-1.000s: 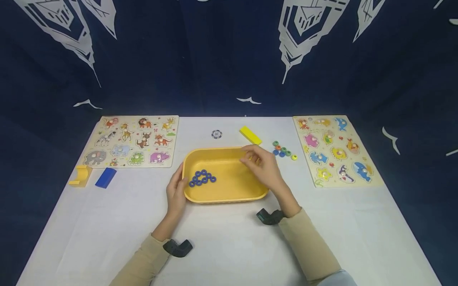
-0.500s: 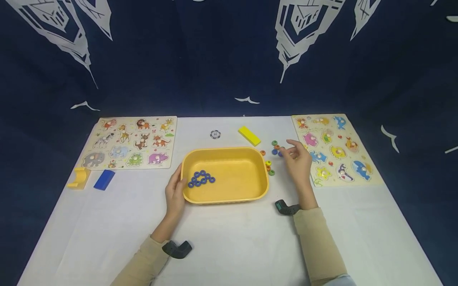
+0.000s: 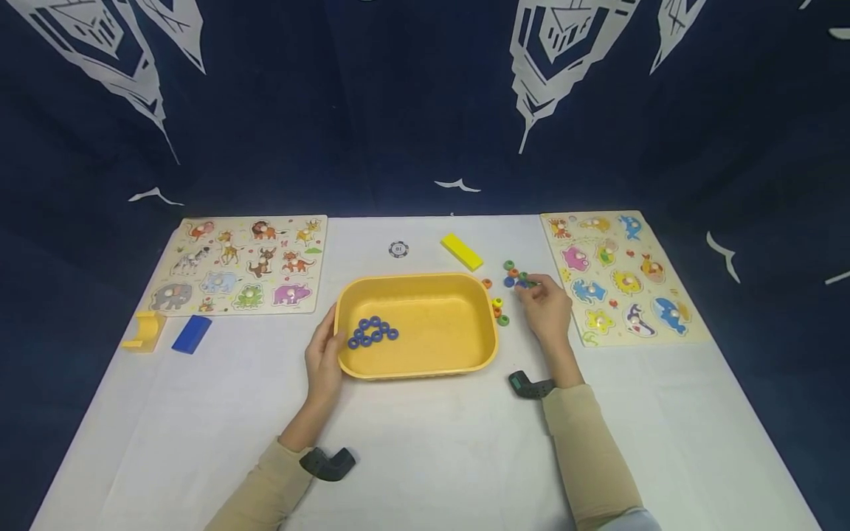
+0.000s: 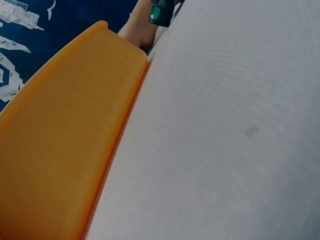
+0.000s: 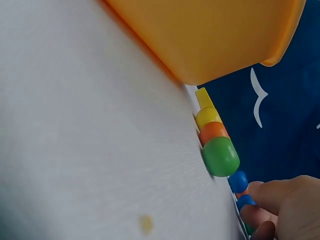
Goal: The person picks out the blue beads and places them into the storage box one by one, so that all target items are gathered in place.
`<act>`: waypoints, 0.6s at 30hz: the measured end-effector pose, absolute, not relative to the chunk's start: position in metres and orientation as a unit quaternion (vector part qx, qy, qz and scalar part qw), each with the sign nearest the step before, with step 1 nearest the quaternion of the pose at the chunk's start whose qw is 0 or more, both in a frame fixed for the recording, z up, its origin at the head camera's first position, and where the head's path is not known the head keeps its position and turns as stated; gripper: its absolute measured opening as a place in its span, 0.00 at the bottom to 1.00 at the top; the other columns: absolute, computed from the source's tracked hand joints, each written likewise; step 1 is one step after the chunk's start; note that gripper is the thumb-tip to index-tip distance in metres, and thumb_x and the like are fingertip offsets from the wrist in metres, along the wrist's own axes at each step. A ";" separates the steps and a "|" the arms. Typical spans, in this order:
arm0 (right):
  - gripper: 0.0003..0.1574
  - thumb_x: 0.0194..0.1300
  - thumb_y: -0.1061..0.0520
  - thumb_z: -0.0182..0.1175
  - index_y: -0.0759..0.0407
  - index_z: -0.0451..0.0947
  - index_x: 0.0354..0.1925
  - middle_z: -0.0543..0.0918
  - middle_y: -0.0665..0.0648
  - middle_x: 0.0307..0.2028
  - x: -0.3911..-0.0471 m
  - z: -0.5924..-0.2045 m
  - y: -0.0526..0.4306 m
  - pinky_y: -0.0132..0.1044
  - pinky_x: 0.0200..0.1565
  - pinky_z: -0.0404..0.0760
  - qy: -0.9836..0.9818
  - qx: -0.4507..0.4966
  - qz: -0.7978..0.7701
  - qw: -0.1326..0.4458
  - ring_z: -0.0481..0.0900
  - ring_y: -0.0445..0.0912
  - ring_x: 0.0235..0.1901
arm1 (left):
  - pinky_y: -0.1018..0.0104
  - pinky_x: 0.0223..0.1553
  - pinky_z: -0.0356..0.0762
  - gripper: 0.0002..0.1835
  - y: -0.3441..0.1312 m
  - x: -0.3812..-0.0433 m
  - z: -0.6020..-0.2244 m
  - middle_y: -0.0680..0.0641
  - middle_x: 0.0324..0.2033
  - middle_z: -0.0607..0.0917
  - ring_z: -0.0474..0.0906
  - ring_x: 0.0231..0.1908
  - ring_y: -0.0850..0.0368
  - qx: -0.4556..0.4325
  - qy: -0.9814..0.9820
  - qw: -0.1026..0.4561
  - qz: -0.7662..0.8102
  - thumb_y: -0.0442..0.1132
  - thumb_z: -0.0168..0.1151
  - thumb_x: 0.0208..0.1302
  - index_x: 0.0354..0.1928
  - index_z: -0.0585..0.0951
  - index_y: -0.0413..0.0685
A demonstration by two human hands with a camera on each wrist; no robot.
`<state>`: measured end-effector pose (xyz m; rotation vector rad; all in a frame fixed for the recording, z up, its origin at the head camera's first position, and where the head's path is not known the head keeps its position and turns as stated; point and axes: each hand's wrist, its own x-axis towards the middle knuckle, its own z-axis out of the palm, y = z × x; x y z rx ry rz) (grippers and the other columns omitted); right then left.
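A yellow plastic tray (image 3: 438,332) stands in the middle of the table, with several dark blue ring beads (image 3: 377,336) in its left part. My left hand (image 3: 324,365) grips the tray's left end, thumb at the rim; the left wrist view shows the tray's outer wall (image 4: 75,135) but not the fingers. Right of the tray, my right hand (image 3: 547,310) reaches into a loose group of coloured beads. Thumb and finger close around a blue bead (image 5: 245,201) in the right wrist view. Green (image 5: 221,156), orange (image 5: 214,133) and yellow beads (image 5: 208,117) lie nearer the tray.
Animal peg puzzle boards lie at the back left (image 3: 232,262) and back right (image 3: 624,280). A yellow block (image 3: 462,251) and a poker chip (image 3: 398,249) are behind the tray. At left sit a blue block (image 3: 192,334) and a yellow arch-shaped block (image 3: 144,331).
My right hand has moved from over the tray rightward to the beads and lowered its fingertips among them. The left hand keeps its grip on the tray.
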<state>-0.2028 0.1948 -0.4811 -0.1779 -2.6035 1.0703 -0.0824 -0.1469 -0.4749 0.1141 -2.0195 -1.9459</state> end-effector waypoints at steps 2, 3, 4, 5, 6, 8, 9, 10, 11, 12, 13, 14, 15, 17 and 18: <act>0.18 0.55 0.51 0.60 0.57 0.77 0.43 0.77 0.54 0.20 -0.204 -0.483 0.195 0.27 0.13 0.68 -0.918 -0.058 0.356 0.164 0.70 0.43 0.15 | 0.76 0.63 0.57 0.25 -0.147 -0.083 -0.477 0.48 0.63 0.64 0.57 0.64 0.58 0.037 -0.710 0.172 -0.682 0.30 0.42 0.62 0.63 0.63 0.46; 0.17 0.55 0.51 0.59 0.57 0.77 0.43 0.77 0.54 0.19 -0.204 -0.483 0.195 0.28 0.14 0.68 -0.921 -0.057 0.347 0.166 0.70 0.43 0.15 | 0.76 0.63 0.58 0.25 -0.147 -0.083 -0.477 0.49 0.63 0.64 0.57 0.63 0.59 0.036 -0.710 0.174 -0.682 0.31 0.42 0.62 0.63 0.63 0.46; 0.17 0.55 0.51 0.59 0.57 0.78 0.42 0.76 0.54 0.19 -0.205 -0.484 0.194 0.28 0.14 0.68 -0.924 -0.056 0.340 0.167 0.70 0.43 0.15 | 0.76 0.63 0.58 0.25 -0.147 -0.083 -0.478 0.49 0.62 0.65 0.57 0.63 0.59 0.035 -0.711 0.176 -0.680 0.31 0.42 0.62 0.63 0.63 0.46; 0.17 0.55 0.51 0.59 0.57 0.78 0.42 0.76 0.54 0.19 -0.205 -0.484 0.194 0.29 0.14 0.67 -0.925 -0.056 0.335 0.167 0.69 0.44 0.15 | 0.76 0.63 0.57 0.25 -0.148 -0.083 -0.478 0.50 0.62 0.65 0.57 0.63 0.59 0.036 -0.711 0.178 -0.680 0.31 0.42 0.62 0.63 0.63 0.47; 0.17 0.55 0.51 0.59 0.57 0.78 0.42 0.76 0.54 0.18 -0.206 -0.484 0.193 0.29 0.14 0.67 -0.927 -0.055 0.332 0.167 0.69 0.44 0.15 | 0.76 0.63 0.57 0.25 -0.148 -0.083 -0.478 0.50 0.62 0.65 0.57 0.63 0.59 0.035 -0.711 0.179 -0.679 0.31 0.42 0.62 0.63 0.63 0.47; 0.16 0.55 0.51 0.59 0.57 0.77 0.42 0.75 0.53 0.18 -0.206 -0.484 0.192 0.30 0.14 0.67 -0.928 -0.056 0.327 0.167 0.69 0.44 0.16 | 0.76 0.63 0.57 0.25 -0.149 -0.084 -0.479 0.50 0.62 0.65 0.57 0.63 0.60 0.035 -0.713 0.180 -0.677 0.31 0.42 0.62 0.63 0.63 0.48; 0.16 0.55 0.51 0.59 0.56 0.77 0.41 0.75 0.53 0.18 -0.207 -0.484 0.191 0.30 0.15 0.67 -0.929 -0.056 0.325 0.167 0.69 0.44 0.16 | 0.76 0.64 0.57 0.25 -0.150 -0.083 -0.479 0.50 0.62 0.65 0.57 0.63 0.60 0.034 -0.714 0.180 -0.676 0.31 0.42 0.62 0.63 0.63 0.48; 0.15 0.55 0.51 0.59 0.57 0.77 0.41 0.75 0.53 0.18 -0.206 -0.484 0.191 0.30 0.15 0.67 -0.929 -0.056 0.324 0.167 0.69 0.44 0.16 | 0.76 0.64 0.57 0.25 -0.150 -0.083 -0.479 0.50 0.62 0.65 0.57 0.63 0.60 0.034 -0.714 0.180 -0.676 0.30 0.42 0.62 0.63 0.64 0.48; 0.15 0.55 0.51 0.59 0.57 0.77 0.41 0.75 0.53 0.18 -0.206 -0.484 0.190 0.30 0.15 0.67 -0.929 -0.056 0.326 0.165 0.69 0.44 0.16 | 0.76 0.64 0.57 0.25 -0.150 -0.083 -0.479 0.50 0.62 0.65 0.57 0.63 0.60 0.035 -0.713 0.180 -0.676 0.30 0.42 0.62 0.63 0.64 0.48; 0.15 0.55 0.51 0.59 0.57 0.77 0.41 0.75 0.53 0.19 -0.206 -0.483 0.190 0.30 0.15 0.67 -0.928 -0.057 0.329 0.164 0.69 0.44 0.16 | 0.76 0.64 0.57 0.25 -0.150 -0.083 -0.479 0.50 0.62 0.65 0.57 0.63 0.59 0.034 -0.712 0.178 -0.679 0.30 0.42 0.62 0.63 0.63 0.47; 0.15 0.56 0.51 0.59 0.57 0.77 0.40 0.76 0.53 0.19 -0.205 -0.482 0.190 0.31 0.15 0.68 -0.927 -0.057 0.334 0.163 0.70 0.44 0.16 | 0.76 0.63 0.57 0.25 -0.150 -0.083 -0.478 0.49 0.62 0.65 0.57 0.63 0.59 0.035 -0.709 0.176 -0.682 0.29 0.41 0.62 0.63 0.63 0.47; 0.15 0.56 0.51 0.59 0.57 0.77 0.40 0.76 0.53 0.19 -0.204 -0.481 0.190 0.31 0.15 0.68 -0.925 -0.057 0.340 0.162 0.70 0.44 0.16 | 0.77 0.63 0.57 0.25 -0.150 -0.083 -0.477 0.49 0.62 0.65 0.57 0.63 0.59 0.036 -0.705 0.173 -0.687 0.28 0.41 0.62 0.62 0.63 0.46; 0.14 0.56 0.51 0.59 0.57 0.77 0.40 0.76 0.53 0.20 -0.203 -0.479 0.190 0.31 0.15 0.68 -0.923 -0.057 0.345 0.162 0.70 0.44 0.16 | 0.77 0.63 0.57 0.25 -0.149 -0.083 -0.476 0.48 0.62 0.64 0.57 0.64 0.59 0.037 -0.701 0.170 -0.692 0.28 0.41 0.62 0.62 0.63 0.45; 0.14 0.57 0.51 0.58 0.57 0.76 0.40 0.77 0.53 0.21 -0.201 -0.473 0.191 0.31 0.16 0.69 -0.917 -0.055 0.358 0.167 0.70 0.44 0.17 | 0.78 0.62 0.57 0.25 -0.147 -0.082 -0.471 0.46 0.63 0.64 0.56 0.64 0.56 0.037 -0.694 0.163 -0.700 0.26 0.41 0.62 0.63 0.62 0.42; 0.14 0.57 0.51 0.58 0.56 0.76 0.40 0.78 0.53 0.22 -0.199 -0.469 0.191 0.30 0.17 0.69 -0.914 -0.051 0.363 0.173 0.70 0.44 0.18 | 0.78 0.62 0.58 0.25 -0.145 -0.082 -0.467 0.45 0.63 0.63 0.56 0.64 0.54 0.036 -0.694 0.160 -0.701 0.26 0.40 0.61 0.63 0.62 0.40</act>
